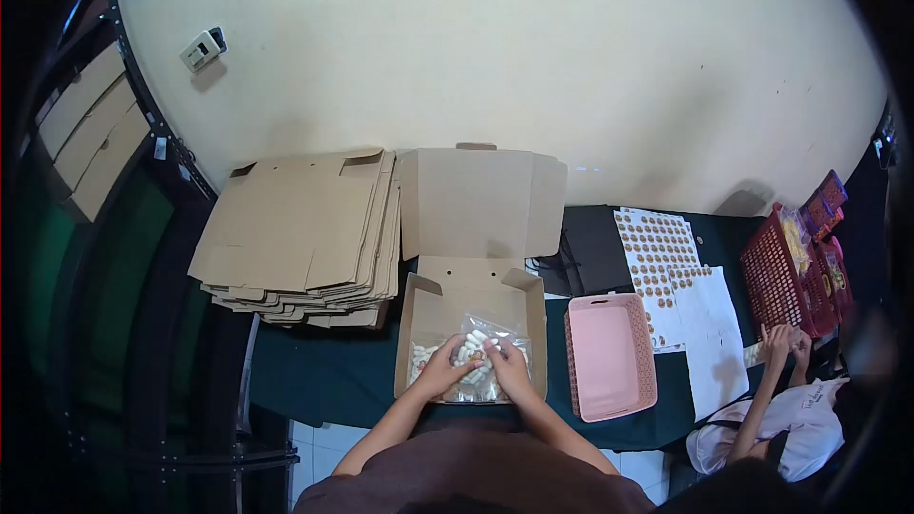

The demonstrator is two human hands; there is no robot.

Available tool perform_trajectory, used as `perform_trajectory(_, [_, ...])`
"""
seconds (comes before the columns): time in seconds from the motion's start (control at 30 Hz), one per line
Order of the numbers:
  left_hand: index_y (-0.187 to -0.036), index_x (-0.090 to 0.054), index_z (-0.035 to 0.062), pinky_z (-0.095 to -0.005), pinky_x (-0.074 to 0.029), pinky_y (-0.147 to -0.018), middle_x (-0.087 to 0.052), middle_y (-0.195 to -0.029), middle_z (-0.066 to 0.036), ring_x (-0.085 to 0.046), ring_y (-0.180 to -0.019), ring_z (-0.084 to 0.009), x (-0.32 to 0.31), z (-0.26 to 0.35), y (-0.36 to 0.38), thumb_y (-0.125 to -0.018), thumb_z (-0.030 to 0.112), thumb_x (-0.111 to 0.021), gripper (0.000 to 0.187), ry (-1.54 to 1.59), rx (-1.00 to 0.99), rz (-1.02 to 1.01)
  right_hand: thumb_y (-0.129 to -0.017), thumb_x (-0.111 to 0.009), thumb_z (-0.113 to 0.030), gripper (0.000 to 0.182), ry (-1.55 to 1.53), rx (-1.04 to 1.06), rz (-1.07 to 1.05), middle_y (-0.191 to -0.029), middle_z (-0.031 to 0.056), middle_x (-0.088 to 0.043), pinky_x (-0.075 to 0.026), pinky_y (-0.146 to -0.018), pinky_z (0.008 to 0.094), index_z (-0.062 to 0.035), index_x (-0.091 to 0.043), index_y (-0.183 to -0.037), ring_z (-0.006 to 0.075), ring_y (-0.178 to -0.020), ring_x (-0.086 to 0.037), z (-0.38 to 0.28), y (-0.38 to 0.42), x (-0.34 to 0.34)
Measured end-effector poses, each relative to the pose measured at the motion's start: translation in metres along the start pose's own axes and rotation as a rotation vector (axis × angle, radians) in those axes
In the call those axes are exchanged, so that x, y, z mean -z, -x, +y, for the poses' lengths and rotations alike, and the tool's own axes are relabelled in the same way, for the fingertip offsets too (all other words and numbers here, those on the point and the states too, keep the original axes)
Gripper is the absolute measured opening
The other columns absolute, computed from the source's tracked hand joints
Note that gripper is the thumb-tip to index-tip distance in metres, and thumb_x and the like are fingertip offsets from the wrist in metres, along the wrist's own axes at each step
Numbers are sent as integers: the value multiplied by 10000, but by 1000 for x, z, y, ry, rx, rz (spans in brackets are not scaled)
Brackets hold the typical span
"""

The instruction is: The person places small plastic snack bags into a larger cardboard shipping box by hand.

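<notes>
Brown cardboard (295,214) lies stacked at the left. Beside it stands an open box (471,303), its lid raised; more white pieces (419,358) show at its left end, partly covered by the forearm. Left hand (440,371) and right hand (512,368) grasp a clear bag (484,387) of white, capsule-like pieces between them, over the front of the box. The step in hand looks like arranging this bag within the box; the next move seems to call for settling it flat, then loosening both grips. Fingertips behind the bag are hidden. Rightward come a pink basket (612,362) and sheets of round prints (657,262), too small to read. At the far right, what a co-worker's hands (781,338) hold cannot be made out.
</notes>
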State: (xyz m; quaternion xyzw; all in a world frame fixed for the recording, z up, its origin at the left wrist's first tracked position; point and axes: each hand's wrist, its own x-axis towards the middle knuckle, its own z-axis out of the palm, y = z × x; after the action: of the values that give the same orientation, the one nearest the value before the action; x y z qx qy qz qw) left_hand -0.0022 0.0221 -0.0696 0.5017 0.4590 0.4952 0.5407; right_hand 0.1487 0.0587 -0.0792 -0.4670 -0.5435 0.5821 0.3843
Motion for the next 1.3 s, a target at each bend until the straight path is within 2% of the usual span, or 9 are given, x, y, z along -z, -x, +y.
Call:
perform_trajectory(0.13, [-1286, -323, 20, -318, -358, -928, -485, -1183, -148, -455, -1089, -204, 15, -4, 3, -768, 266, -682, 676, -305, -10, -234, -850, -572, -218, 269, -61, 63, 139, -831, 87, -633, -448, -639, 240, 40, -614, -916, 119, -708, -570, -1, -2, 7])
perform_trajectory(0.27, [-1308, -297, 10, -317, -335, -952, -470, -1208, -186, -437, -1128, -233, 27, -45, 3, -758, 304, -685, 734, -166, 171, -427, -834, -572, -140, 195, 50, -135, -81, -807, 75, -629, -443, -682, 238, 37, -635, -888, 108, -752, -564, 4, -10, 36])
perform_trajectory(0.3, [-1295, -326, 7, -303, -346, -943, -484, -1194, -182, -450, -1110, -208, 22, 15, 5, -751, 280, -695, 712, -228, 294, -409, -825, -581, -133, 184, 101, -121, -87, -789, 69, -629, -443, -665, 232, 34, -638, -872, 105, -736, -565, -1, -11, 41])
perform_trajectory(0.6, [-1273, -368, 46, -245, -446, -788, -527, -1110, -105, -494, -1018, -118, 64, -6, 3, -809, 93, -612, 527, 78, 349, -296, -840, -541, -98, 136, -81, -170, 3, -809, 83, -620, -458, -583, 215, 27, -588, -867, 129, -717, -580, 2, -26, 78])
perform_trajectory(0.67, [-1275, -367, 62, -260, -466, -753, -522, -1098, -102, -508, -1003, -132, 71, -16, 4, -828, 73, -572, 492, -126, 153, -62, -867, -490, -98, 121, -66, -170, 69, -839, 95, -597, -497, -584, 243, 6, -529, -916, 160, -724, -592, 19, -39, 89])
perform_trajectory(0.8, [-1245, -407, 59, -309, -442, -834, -476, -1174, -146, -527, -1019, -231, 77, -53, 8, -827, 168, -587, 468, -339, 211, 69, -892, -434, -92, 133, -325, -319, 259, -888, 112, -558, -554, -616, 310, -7, -466, -989, 225, -731, -606, 29, -58, 96])
perform_trajectory(0.97, [-1255, -410, 82, -426, -284, -1015, -221, -1345, -303, -244, -1249, -441, 51, -83, 33, -726, 339, -665, 641, -746, 311, 14, -871, -417, -41, 117, -783, -497, 139, -881, 138, -558, -557, -673, 347, 6, -463, -968, 259, -807, -595, 75, -83, 84])
perform_trajectory(1.13, [-1213, -464, 95, -449, -290, -1010, -232, -1348, -288, -268, -1237, -437, 29, -69, 43, -763, 287, -605, 509, -929, 312, 53, -830, -416, -10, 231, -652, -628, 106, -1012, 179, -480, -545, -739, 387, 43, -418, -1055, 297, -875, -554, 94, -97, 35])
perform_trajectory(1.3, [-1180, -500, 94, -414, -333, -985, -289, -1329, -259, -326, -1218, -394, 35, -72, 43, -776, 281, -572, 451, -894, 288, 64, -833, -422, -5, 150, -485, -447, 127, -900, 134, -489, -561, -689, 345, 24, -436, -980, 264, -822, -579, 100, -110, 1])
